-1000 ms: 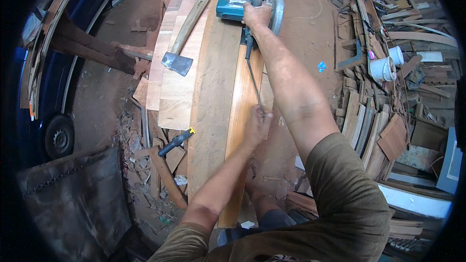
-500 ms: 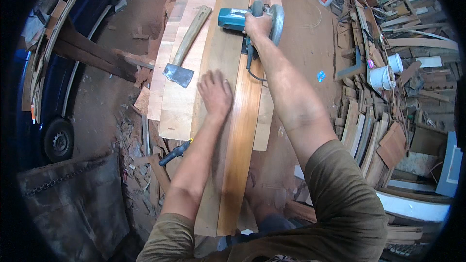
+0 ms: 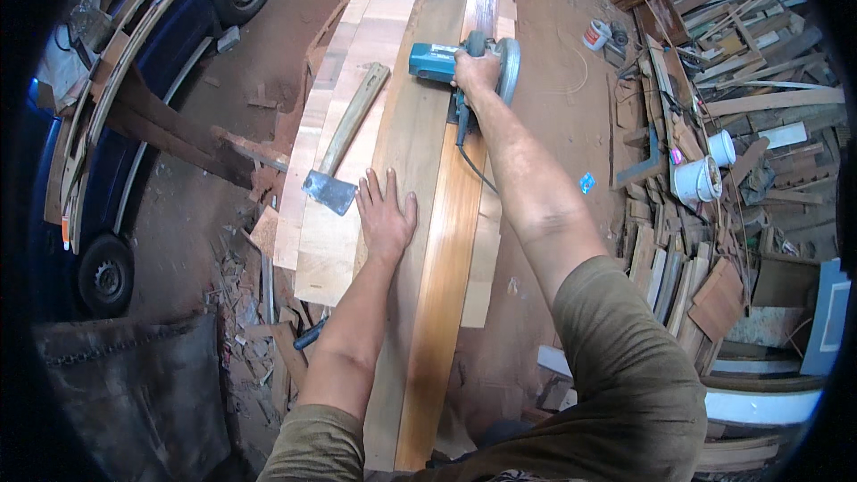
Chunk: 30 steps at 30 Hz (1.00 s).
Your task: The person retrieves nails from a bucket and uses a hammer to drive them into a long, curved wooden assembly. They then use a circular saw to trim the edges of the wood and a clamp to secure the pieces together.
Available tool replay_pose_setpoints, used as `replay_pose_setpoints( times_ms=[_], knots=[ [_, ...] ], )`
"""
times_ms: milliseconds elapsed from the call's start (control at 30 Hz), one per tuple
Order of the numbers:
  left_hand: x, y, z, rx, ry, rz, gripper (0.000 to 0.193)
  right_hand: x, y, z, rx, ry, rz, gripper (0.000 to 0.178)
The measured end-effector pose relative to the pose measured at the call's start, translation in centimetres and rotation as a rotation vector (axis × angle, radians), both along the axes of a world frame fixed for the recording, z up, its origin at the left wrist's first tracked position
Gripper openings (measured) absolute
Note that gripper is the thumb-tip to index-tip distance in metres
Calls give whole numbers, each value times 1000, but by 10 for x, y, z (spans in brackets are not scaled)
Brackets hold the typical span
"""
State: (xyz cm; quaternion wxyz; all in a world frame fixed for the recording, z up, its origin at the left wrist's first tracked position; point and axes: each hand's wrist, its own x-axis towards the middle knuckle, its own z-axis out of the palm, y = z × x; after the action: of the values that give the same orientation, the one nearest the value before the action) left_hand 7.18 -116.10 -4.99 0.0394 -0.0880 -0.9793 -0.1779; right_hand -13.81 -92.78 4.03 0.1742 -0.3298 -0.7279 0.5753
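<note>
My right hand (image 3: pixel 478 71) is wrapped round the handle of a teal circular saw (image 3: pixel 435 63), which rests on a long reddish-brown board (image 3: pixel 439 254). The saw's round grey guard (image 3: pixel 510 71) is on its right side, and a dark cord trails back under my forearm. My left hand (image 3: pixel 386 221) lies flat, fingers spread, on the duller plank (image 3: pixel 413 129) beside that board. Just left of its fingertips, a hatchet (image 3: pixel 330 191) with a wooden handle lies on pale planks (image 3: pixel 344 107). The saw's blade is hidden from view.
Beyond my left forearm a black tool handle (image 3: pixel 310 334) partly shows. A dark blue vehicle (image 3: pixel 192 36) stands at the left. Scrap timber (image 3: pixel 759 54) is heaped along the right, with white buckets (image 3: pixel 696 180) among it. Wood offcuts (image 3: pixel 245 303) litter the ground at left.
The whole view has shifted, so the bench and tools appear lower in the picture. My left hand, blurred before, now shows sharply with fingers spread. My right hand keeps its grip on the saw.
</note>
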Motion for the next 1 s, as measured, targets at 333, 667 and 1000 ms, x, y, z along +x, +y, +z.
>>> replay_pose_setpoints(
  times_ms=[333, 667, 1000],
  knots=[
    [-6, 5, 2, 32, 7, -14, 68, -59, 35, -13, 62, -19, -30, 43],
    [-8, 6, -1, 75, 36, 0, 68, -89, 47, 4, 86, 75, 2, 24],
    [-15, 5, 4, 64, 22, -14, 69, -110, 55, 15, 15, 13, 27, 38]
  ],
)
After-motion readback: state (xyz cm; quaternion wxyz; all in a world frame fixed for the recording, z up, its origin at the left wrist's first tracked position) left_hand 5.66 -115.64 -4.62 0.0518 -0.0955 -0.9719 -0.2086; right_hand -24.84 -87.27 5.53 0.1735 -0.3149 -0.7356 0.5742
